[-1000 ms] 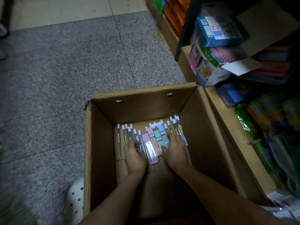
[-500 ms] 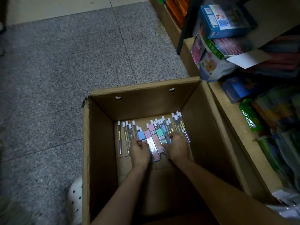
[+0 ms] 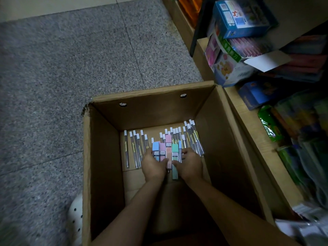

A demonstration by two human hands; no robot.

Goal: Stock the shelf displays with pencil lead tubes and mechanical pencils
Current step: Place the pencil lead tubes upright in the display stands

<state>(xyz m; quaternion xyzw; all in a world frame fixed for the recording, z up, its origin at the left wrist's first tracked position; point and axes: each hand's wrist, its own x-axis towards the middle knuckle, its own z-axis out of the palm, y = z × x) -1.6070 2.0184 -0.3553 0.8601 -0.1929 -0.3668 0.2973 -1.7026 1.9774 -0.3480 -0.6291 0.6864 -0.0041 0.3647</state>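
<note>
Because the pastel lead cases [image 3: 166, 150] lie loose on the floor of the cardboard box [image 3: 104, 157], near its far wall, squeeze them from both sides and lift them level. The left hand [image 3: 154, 166] and right hand [image 3: 190, 165] curl round the bunch. Clear lead tubes [image 3: 135, 148] lie beside it.

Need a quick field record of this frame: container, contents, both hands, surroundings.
container: open cardboard box on the floor, beside the shelf
contents: pastel lead cases bunched at the middle; clear white-capped tubes lying on the box bottom, left and right
left hand: grips the cases from the left
right hand: grips the cases from the right
surroundings: wooden shelf with boxed goods, on the right
</note>
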